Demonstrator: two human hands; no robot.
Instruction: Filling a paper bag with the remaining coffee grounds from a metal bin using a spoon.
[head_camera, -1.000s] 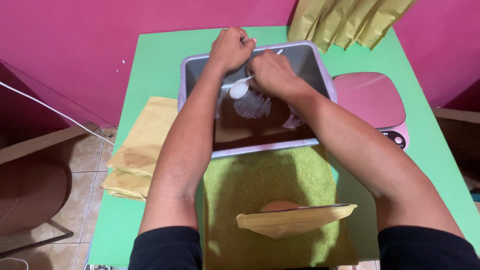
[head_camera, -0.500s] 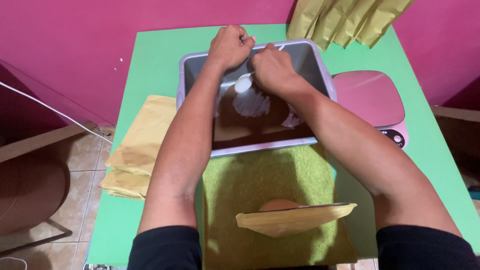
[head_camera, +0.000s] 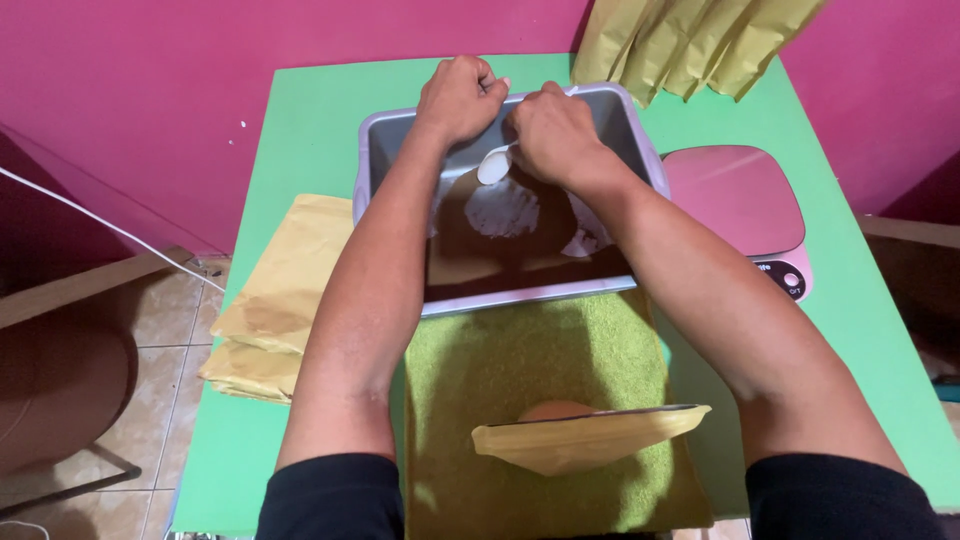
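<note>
A grey rectangular tub (head_camera: 640, 140) stands on the green table (head_camera: 300, 130) and holds brown powder with a pale patch (head_camera: 503, 210) in the middle. Both my hands are over its far end. My right hand (head_camera: 553, 135) grips a white spoon (head_camera: 493, 166), whose bowl hangs above the powder. My left hand (head_camera: 460, 97) is closed in a fist beside it, touching the right hand; what it holds is hidden. Near me, an open yellow pouch (head_camera: 590, 435) lies on a green towel (head_camera: 530, 370).
A pink kitchen scale (head_camera: 735, 200) sits to the right of the tub. A stack of yellow pouches (head_camera: 275, 290) lies at the table's left edge, and more pouches (head_camera: 690, 40) lean against the pink wall at the back. A tiled floor lies to the left.
The spoon has lifted slightly toward the far end of the tub, and both hands have drawn closer together. The tub and pouch have not moved.
</note>
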